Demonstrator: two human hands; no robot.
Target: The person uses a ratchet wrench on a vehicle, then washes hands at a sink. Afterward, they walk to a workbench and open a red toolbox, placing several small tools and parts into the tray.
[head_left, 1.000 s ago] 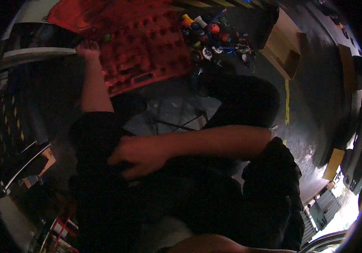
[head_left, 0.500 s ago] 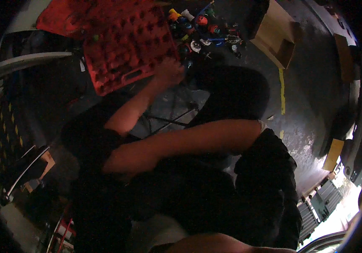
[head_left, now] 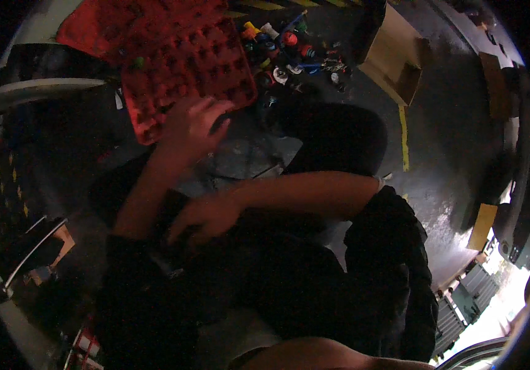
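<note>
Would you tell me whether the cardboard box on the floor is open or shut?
Open: the cardboard box has its flaps spread and its inside showing.

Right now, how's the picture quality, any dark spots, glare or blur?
Head view: dim overall, the lap area near the right hand almost black; glare on the wet-looking floor and blown-out brightness at lower right; fisheye bending at the rim; the left hand by the red tray slightly blurred.

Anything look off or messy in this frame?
Mostly clutter. Small colourful parts lie loose in a heap on the dark floor beside the red compartment tray, not in its cells. An open cardboard box sits tilted nearby. The left hand rests at the tray's edge; the right hand grips dark fabric.
</note>
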